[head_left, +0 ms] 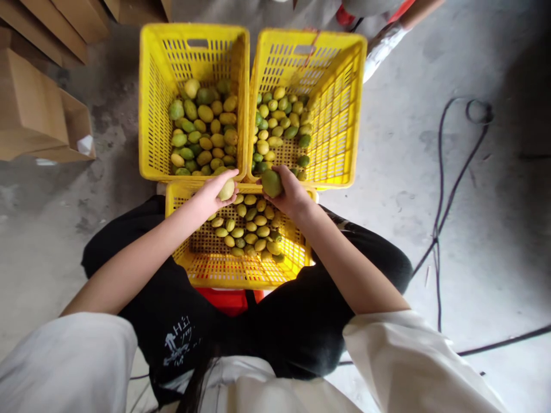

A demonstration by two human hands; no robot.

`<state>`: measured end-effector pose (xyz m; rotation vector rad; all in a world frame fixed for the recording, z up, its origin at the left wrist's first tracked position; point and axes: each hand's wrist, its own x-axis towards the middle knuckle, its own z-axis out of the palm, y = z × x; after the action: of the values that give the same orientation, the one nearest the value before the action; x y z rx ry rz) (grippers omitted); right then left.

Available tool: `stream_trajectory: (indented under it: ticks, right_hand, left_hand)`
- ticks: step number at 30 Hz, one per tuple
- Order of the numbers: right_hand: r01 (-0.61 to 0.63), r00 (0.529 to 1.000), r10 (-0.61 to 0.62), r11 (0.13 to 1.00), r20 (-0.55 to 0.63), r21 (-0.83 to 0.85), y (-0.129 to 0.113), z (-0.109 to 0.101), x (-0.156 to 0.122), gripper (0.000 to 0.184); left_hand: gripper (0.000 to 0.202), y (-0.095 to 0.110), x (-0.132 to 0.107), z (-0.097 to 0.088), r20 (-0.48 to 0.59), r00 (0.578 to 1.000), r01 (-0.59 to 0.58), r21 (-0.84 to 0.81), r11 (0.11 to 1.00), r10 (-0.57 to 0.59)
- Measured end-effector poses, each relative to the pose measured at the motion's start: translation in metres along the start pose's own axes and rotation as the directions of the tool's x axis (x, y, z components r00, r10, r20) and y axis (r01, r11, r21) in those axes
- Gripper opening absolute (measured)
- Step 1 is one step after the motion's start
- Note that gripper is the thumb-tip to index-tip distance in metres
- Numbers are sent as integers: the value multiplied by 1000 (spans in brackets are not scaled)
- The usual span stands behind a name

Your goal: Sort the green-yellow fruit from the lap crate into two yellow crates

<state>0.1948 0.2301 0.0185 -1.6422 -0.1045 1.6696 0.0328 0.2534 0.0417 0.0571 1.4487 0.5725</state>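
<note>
My left hand [215,190] is closed around a pale yellow-green oval fruit [226,190]. My right hand [289,192] grips a greener, rounder fruit [272,183]. Both hands are over the near yellow crate [241,279], close to its far rim. Several small yellow-green oval fruits [251,226] lie on that crate's slotted bottom. Beyond my left hand, the back left crate [148,103] holds many larger green and yellow fruits [205,113]. The back right crate [344,115] has smaller ones [284,117], mostly heaped on its left side.
Cardboard boxes [38,103] stand at the upper left. A black cable [445,201] loops across the concrete floor [482,241] on the right. Another person's arm [387,43] shows at the top right. A red surface [230,301] is visible beneath the near crate, between my legs.
</note>
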Motion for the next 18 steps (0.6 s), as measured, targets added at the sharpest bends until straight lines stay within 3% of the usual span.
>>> stream_trajectory:
  ticks: [5, 8, 11, 15, 18]
  right_hand:
    - [56, 998, -57, 998, 41, 6, -1, 3, -7, 11]
    - [84, 993, -84, 996, 83, 10, 0, 4, -10, 13]
    - [55, 997, -56, 998, 55, 15, 2, 1, -5, 14]
    - [7, 999, -7, 1000, 34, -12, 3, -2, 6, 27]
    - [-36, 999, 35, 999, 36, 20, -2, 0, 3, 31]
  left_hand:
    - [21, 0, 1, 1, -52, 999, -8, -77, 997, 4]
    - [16, -1, 2, 0, -77, 997, 15, -100, 995, -23]
    - [7, -3, 1, 0, -5, 998, 55, -84, 995, -56]
    - [20, -1, -2, 1, 15, 997, 79, -40, 996, -78]
    - [17, 0, -4, 2, 10, 997, 79, -28, 997, -79]
